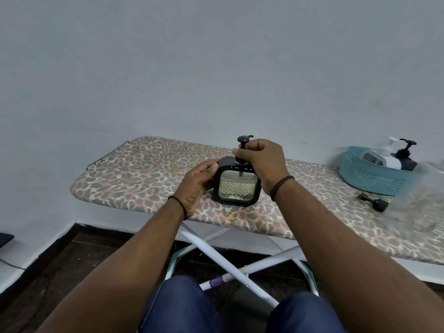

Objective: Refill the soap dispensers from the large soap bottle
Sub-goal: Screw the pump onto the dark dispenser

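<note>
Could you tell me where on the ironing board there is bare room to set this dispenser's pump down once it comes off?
The ironing board is bare between its metal end rail and the left hand holding the square dispenser. A narrower free strip lies between the right hand and the teal basket. Near the basket, a loose black pump crowds it.

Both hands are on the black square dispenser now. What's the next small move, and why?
Probably twist the pump collar: the right hand pinches it while the left hand steadies the black dispenser upright on the ironing board. Loosening or tightening, I can't tell.
</note>
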